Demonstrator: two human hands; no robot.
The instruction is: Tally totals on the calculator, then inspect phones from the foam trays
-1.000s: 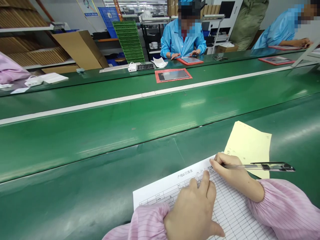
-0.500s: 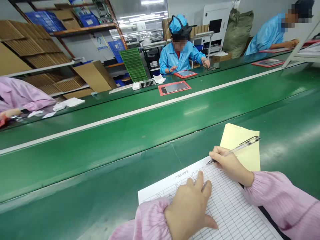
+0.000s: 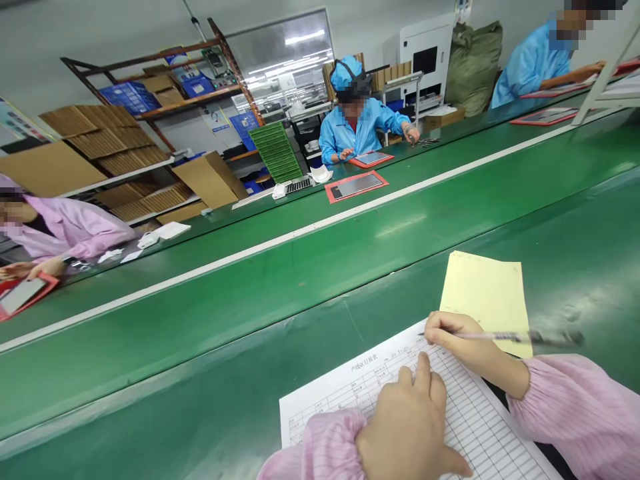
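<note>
A printed form (image 3: 320,407) with a ruled grid lies at a slant on the green work surface in front of me. My left hand (image 3: 410,420) rests palm down on it, fingers spread. Close to the form's top right edge, my right hand (image 3: 463,343) is closed around a pen (image 3: 505,336), whose tip is near the paper's header line. The pen's back end is smeared by motion. Yellow paper (image 3: 485,293) lies just beyond my right hand and is partly covered by it. Something dark shows under the form's right edge.
A green conveyor (image 3: 280,287) with a white strip runs across the view. Beyond it, a co-worker in blue (image 3: 357,127) sits by red trays holding flat panels (image 3: 357,187). Another person in pink (image 3: 75,227) is at left, one in blue (image 3: 530,67) at right. Shelves with cardboard (image 3: 110,140) stand behind.
My right hand and left hand have both shifted slightly right over the form. The pen has swung lower, its back end now pointing right. The view has tilted, showing more at left.
</note>
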